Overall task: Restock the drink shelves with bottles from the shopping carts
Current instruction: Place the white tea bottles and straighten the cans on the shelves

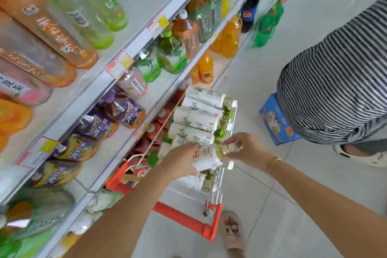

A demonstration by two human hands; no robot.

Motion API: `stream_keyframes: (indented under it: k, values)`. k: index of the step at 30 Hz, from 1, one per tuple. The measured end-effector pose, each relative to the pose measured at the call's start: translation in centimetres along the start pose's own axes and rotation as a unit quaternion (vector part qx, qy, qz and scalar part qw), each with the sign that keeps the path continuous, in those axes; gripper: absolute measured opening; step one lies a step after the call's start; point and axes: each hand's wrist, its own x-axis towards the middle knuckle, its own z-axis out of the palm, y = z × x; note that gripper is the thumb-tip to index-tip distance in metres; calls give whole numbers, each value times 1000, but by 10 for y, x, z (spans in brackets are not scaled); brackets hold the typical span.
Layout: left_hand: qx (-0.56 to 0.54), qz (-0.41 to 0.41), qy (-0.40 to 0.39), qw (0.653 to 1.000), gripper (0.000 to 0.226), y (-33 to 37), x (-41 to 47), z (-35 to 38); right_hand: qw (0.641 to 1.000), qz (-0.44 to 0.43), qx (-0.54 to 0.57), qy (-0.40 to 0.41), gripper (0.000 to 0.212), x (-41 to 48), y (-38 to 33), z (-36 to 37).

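Note:
A shopping cart (188, 219) with an orange handle stands beside the drink shelves (134, 48). Several white-labelled tea bottles (199, 118) lie stacked across its top. I hold one white-labelled bottle (206, 158) just above the stack. My left hand (182, 160) grips its body. My right hand (245, 148) pinches its cap end. Red-labelled bottles show deeper in the cart.
The shelves on the left carry orange, green, purple and pink drink bottles with price tags on the rails. A person in a striped top (335, 81) crouches on the right near a blue box (276, 121). My sandalled foot (232, 232) stands on the pale tiled floor.

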Motion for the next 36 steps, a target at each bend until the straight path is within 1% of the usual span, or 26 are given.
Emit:
stream_keyframes:
  k: [1, 2, 3, 4, 5, 6, 7, 8, 9, 10, 12, 14, 15, 16, 18, 20, 22, 23, 24, 26, 27, 29, 31, 32, 34, 36]
  values:
    - [-25, -20, 15, 999, 81, -1, -2, -2, 999, 5, 39, 9, 29, 3, -4, -2]
    - [-55, -44, 31, 997, 81, -4, -4, -1, 990, 38, 131, 18, 30, 5, -4, -1]
    - [-92, -74, 44, 992, 81, -6, -9, -1, 962, 88, 255, 34, 31, 7, -2, 3]
    - [-135, -100, 66, 984, 77, -8, -14, -2, 911, 162, 376, 53, 30, 11, 4, 14]
    - [-184, -125, 92, 970, 67, -11, -20, -1, 848, 246, 466, 57, 31, 12, 9, 25]
    - [-234, -144, 123, 954, 56, -14, -26, -2, 782, 322, 533, 30, 34, 11, 11, 39]
    - [-275, -161, 147, 936, 49, -15, -33, -5, 715, 375, 590, -16, 39, 11, 11, 53]
    - [-308, -173, 168, 920, 48, -16, -38, -9, 660, 405, 629, -60, 46, 11, 8, 65]
    - [-333, -181, 184, 907, 49, -17, -43, -13, 621, 428, 652, -81, 54, 15, 6, 78]
    - [-349, -188, 199, 896, 52, -19, -48, -17, 597, 443, 664, -80, 60, 21, 3, 89]
    - [-361, -208, 233, 878, 63, -21, -55, -23, 578, 458, 674, -38, 64, 36, -10, 103]
    - [-365, -226, 256, 866, 63, -23, -61, -29, 554, 470, 687, 16, 48, 47, -22, 111]
    - [-365, -228, 266, 862, 60, -23, -63, -32, 546, 469, 693, 40, 35, 51, -29, 113]
    - [-366, -230, 275, 859, 60, -23, -67, -36, 542, 459, 701, 60, 29, 51, -34, 116]
    - [-373, -232, 292, 850, 61, -22, -76, -44, 552, 442, 702, 87, 29, 54, -39, 122]
    - [-383, -234, 303, 841, 60, -19, -86, -51, 584, 426, 682, 110, 36, 52, -41, 125]
    - [-385, -225, 318, 837, 63, -16, -97, -60, 632, 398, 651, 131, 55, 46, -48, 117]
    - [-382, -219, 327, 836, 65, -12, -104, -66, 649, 403, 624, 163, 61, 41, -52, 109]
    - [-378, -215, 337, 835, 66, -9, -111, -72, 669, 404, 592, 198, 62, 36, -56, 98]
    - [-388, -207, 354, 825, 64, -3, -127, -86, 714, 357, 550, 245, 53, 24, -75, 75]
    - [-396, -198, 365, 819, 61, -1, -135, -94, 741, 316, 536, 252, 50, 20, -88, 63]
    - [-400, -173, 384, 814, 56, 3, -153, -113, 794, 203, 502, 275, 52, 12, -117, 36]
    - [-410, -138, 408, 804, 56, 10, -174, -136, 844, 70, 451, 281, 57, -2, -156, 6]
    - [-423, -119, 422, 793, 53, 15, -187, -151, 862, 3, 426, 276, 56, -11, -176, -10]
    - [-431, -74, 459, 773, 48, 24, -215, -182, 874, -122, 385, 270, 54, -36, -222, -45]
    - [-423, -26, 491, 761, 50, 34, -245, -216, 872, -212, 343, 278, 54, -65, -267, -80]
